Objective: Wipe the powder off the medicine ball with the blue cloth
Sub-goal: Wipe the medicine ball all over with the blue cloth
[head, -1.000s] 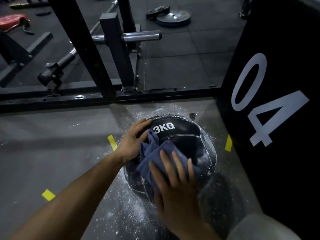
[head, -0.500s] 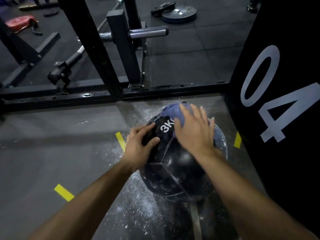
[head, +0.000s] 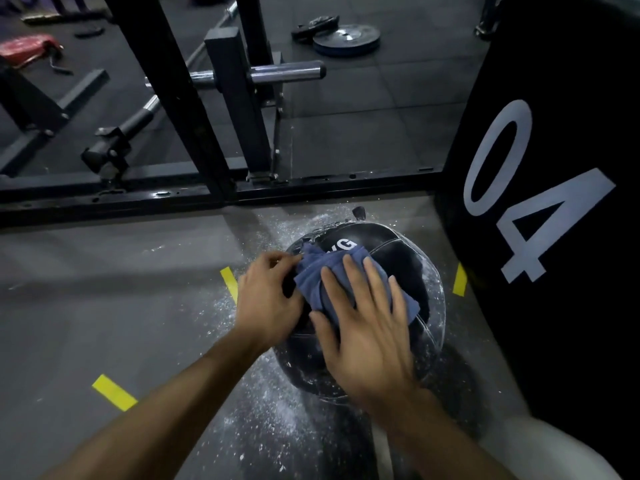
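On the grey floor beside the tall black pad, the medicine ball (head: 391, 258) sits in a scatter of white powder (head: 263, 424), just in front of the black rack's base rail (head: 114, 199). The blue cloth (head: 325, 275) lies bunched over the ball's upper near face, directly beneath the right hand (head: 367, 327), which presses it flat with fingers straight and spread (no curl visible, so a wide grip, carrying nothing). The left hand (head: 266, 299) rests against the ball's left side, its fingers bent round the curve of the ball and its fingertips touching the cloth's left edge; whether it pinches the cloth or merely steadies the ball cannot be determined. Both forearms reach in from the lower edge of the view, the right crossing above the ball's near side.

Legible marking on the ball: "KG", the preceding character covered by the cloth. The black pad (head: 554, 168) bears a large white "04". Powder streaks remain on the ball's right seam. Yellow tape marks (head: 114, 392) lie on the floor left and right of the ball.
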{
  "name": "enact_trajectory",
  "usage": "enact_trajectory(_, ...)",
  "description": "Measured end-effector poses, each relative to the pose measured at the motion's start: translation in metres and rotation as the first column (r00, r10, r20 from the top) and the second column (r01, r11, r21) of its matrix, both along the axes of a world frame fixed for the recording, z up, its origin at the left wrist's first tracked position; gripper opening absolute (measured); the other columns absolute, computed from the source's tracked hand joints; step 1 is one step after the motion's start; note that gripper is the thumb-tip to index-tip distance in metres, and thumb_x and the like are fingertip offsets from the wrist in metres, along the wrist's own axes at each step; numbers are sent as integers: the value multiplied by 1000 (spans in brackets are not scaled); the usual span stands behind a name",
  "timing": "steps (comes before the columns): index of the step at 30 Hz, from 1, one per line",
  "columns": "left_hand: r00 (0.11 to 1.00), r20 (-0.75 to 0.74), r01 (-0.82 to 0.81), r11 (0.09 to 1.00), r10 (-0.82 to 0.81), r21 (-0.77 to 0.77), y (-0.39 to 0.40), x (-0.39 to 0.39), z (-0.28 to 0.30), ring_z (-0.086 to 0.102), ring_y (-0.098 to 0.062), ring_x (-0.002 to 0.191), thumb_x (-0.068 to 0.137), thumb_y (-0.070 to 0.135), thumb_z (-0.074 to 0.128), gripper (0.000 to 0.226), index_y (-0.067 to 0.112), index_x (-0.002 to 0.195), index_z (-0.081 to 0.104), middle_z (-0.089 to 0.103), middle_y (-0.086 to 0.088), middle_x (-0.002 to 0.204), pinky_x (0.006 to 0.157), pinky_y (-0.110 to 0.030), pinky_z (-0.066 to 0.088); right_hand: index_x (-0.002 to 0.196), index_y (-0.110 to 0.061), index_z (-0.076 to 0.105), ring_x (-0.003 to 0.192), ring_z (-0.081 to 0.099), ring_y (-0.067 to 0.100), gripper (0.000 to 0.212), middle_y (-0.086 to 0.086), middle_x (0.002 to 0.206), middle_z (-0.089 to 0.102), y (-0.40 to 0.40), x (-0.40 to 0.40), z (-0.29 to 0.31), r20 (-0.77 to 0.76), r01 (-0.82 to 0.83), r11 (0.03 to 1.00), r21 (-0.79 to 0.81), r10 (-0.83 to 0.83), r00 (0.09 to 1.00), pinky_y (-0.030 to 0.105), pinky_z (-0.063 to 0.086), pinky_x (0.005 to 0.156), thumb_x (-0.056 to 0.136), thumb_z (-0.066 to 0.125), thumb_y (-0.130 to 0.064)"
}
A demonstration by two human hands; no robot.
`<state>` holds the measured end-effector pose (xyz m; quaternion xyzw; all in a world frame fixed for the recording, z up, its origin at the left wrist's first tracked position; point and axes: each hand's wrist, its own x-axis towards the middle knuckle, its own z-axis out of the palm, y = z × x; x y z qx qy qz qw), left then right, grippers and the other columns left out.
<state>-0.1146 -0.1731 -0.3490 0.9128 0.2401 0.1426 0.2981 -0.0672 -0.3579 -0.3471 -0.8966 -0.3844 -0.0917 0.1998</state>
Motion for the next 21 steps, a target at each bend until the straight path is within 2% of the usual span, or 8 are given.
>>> enact_trajectory(3,978,67,189,973,-199,135,9,33,20,62,-29,120,84,27,57,45,16,125,71,59,-4,137,104,-46,50,160,-21,46,163,17,34,57,12,173,30,-4,0,-8,53,1,999,48,-4,999,64,18,126,105,46,-37)
enact_trajectory(6,914,-18,405,910,-405,93,11,67,25,49,-21,141,94,46,57,58,24,147,56,49,0,156,115,-38,42,160,-26,46,162,22,30,56,9,173,31,-9,1,-17,63,45,995,89,-50,997,58,21,125,106,46,-40)
enact_trajectory(8,904,-28,427,904,-427,-12,3,73,14,43,-17,147,98,60,43,67,25,155,48,47,1,160,122,-45,35,161,-27,45,162,22,27,58,8,173,31,-10,7,-18,55,82,992,97,-88,995,52,20,126,106,44,-45)
enact_trajectory(9,911,-7,413,911,-413,-8,0,70,6,42,-17,148,100,60,37,68,23,156,47,47,0,160,123,-48,34,161,-25,45,162,22,27,58,9,173,31,-9,11,-16,51,87,991,100,-92,994,52,20,127,106,44,-45)
enact_trajectory(14,928,100,347,930,-359,118,6,54,-14,49,-19,142,109,31,34,49,15,152,50,54,-3,153,117,-50,40,159,-24,47,160,29,30,54,11,169,38,4,41,-9,1,112,990,83,-113,994,58,23,128,107,40,-38)
enact_trajectory(18,970,110,209,974,-218,91,8,39,-21,42,-14,148,110,38,35,49,20,151,52,48,3,160,121,-48,36,163,-33,37,159,27,27,53,5,170,35,34,98,22,-259,201,976,-84,-216,941,54,17,130,109,41,-37)
enact_trajectory(19,974,115,186,979,-195,83,6,34,-23,41,-13,149,110,39,36,48,20,151,53,47,4,160,121,-48,35,160,-35,41,156,33,28,52,5,167,40,40,120,24,-376,224,968,-116,-251,892,53,22,129,107,43,-37)
enact_trajectory(21,980,117,151,985,-160,84,2,25,-26,39,-13,150,110,41,35,49,21,152,51,46,5,161,122,-49,34,145,-34,59,139,53,33,54,6,150,59,42,163,30,-630,266,955,-129,-287,722,49,39,119,92,51,-42)
